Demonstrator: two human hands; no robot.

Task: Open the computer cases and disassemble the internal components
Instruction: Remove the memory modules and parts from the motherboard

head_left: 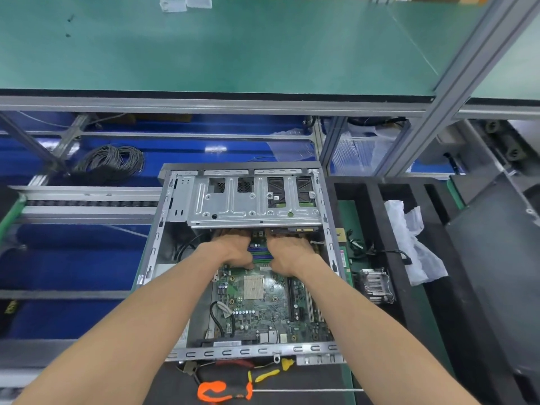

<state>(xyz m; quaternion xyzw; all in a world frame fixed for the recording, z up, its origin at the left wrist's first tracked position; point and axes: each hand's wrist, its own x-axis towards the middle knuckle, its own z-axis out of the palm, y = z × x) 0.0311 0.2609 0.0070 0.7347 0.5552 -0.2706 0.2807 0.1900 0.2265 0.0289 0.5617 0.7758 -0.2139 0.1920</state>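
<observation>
An open computer case [163, 229] lies flat in front of me with its lid off. Inside sits a green motherboard [263, 311] with a bare CPU socket [253, 286]. A metal drive cage [251, 206] spans the far end of the case. My left hand [233, 249] and my right hand [287, 252] reach in side by side at the memory slots [260, 254], just under the cage's edge. Their fingertips are hidden beneath the cage. Both thumbs press down beside the slots. What the fingers hold cannot be seen.
A black foam tray [371, 200] on the right holds a heatsink [375, 285], a memory stick [342, 260], cables and a plastic bag [409, 238]. Orange and yellow hand tools [222, 390] lie in front of the case. A coil of grey cable [111, 162] rests at the back left.
</observation>
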